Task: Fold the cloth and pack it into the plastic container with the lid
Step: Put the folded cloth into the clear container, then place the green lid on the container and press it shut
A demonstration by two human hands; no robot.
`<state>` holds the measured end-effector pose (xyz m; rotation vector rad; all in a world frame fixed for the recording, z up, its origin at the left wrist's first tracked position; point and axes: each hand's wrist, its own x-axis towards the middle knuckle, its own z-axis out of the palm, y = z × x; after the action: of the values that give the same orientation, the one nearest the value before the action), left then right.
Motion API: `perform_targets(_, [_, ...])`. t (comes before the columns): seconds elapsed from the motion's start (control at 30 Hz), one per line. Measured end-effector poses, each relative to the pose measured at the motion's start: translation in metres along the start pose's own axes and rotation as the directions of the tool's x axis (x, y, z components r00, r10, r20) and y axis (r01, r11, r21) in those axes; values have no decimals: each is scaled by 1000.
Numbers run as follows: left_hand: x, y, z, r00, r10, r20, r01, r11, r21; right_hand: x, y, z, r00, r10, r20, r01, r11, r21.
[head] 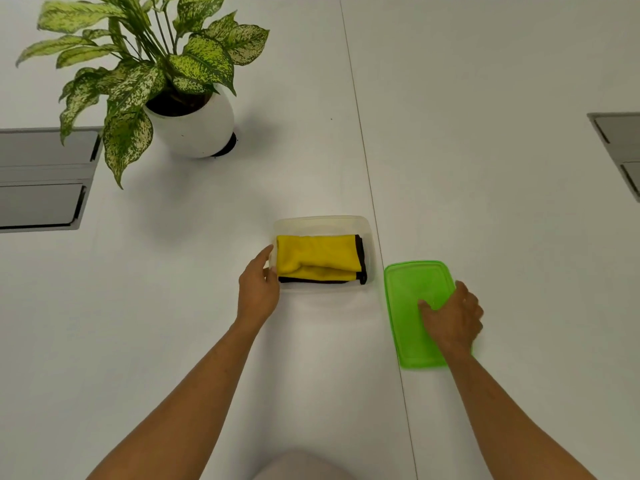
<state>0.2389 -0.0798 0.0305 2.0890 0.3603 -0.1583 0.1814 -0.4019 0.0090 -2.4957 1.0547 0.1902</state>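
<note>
A folded yellow cloth point(317, 259) with dark edging lies inside a clear plastic container point(322, 223) at the middle of the white table. My left hand point(258, 289) touches the container's left end, thumb and fingers around its rim. A green translucent lid point(414, 289) lies flat on the table just right of the container. On the lid's near right part rests my right hand point(450, 318), thumb on top and fingers curled over the right edge. Part of the lid is hidden under that hand.
A leafy potted plant in a white pot point(194, 126) stands at the back left. Grey recessed panels sit at the left edge point(41, 178) and right edge point(620, 147). A seam point(367, 168) runs down the table between container and lid.
</note>
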Motion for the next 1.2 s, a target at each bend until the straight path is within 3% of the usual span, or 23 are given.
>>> perform_targets(0.1, [-2, 2, -4, 999, -26, 25, 27, 999, -46, 0, 23, 0, 974, 179, 142, -177, 984, -23])
perform_targets(0.17, [-2, 4, -6, 999, -41, 36, 44, 995, -86, 2, 27, 0, 963, 215, 162, -214, 977, -23])
perform_targets(0.43, [2, 3, -6, 996, -71, 47, 76, 990, -121, 5, 20, -3, 976, 150, 158, -143, 988, -57])
perform_targets(0.6, [5, -1, -8, 994, -84, 71, 93, 987, -131, 9, 10, -14, 973, 129, 192, -140, 989, 41])
perform_targets(0.77, [5, -2, -7, 994, -81, 67, 89, 988, -123, 10, -18, -36, 992, 38, 119, -51, 993, 104])
perform_targets(0.9, [5, -2, -5, 997, -63, 40, 66, 993, -95, 5, -54, -52, 988, -125, -92, 141, 972, 187])
perform_targets(1.0, [4, -2, -4, 996, -88, 31, 92, 983, -158, -5, -84, -49, 924, -317, -216, 369, 888, 276])
perform_targets(1.1, [6, -4, -5, 994, -100, 49, 109, 970, -216, -24, -111, -34, 839, -512, -182, 544, 785, 298])
perform_targets(1.2, [8, -7, -7, 992, -114, 62, 126, 959, -253, -39, -128, -15, 699, -708, -102, 713, 680, 168])
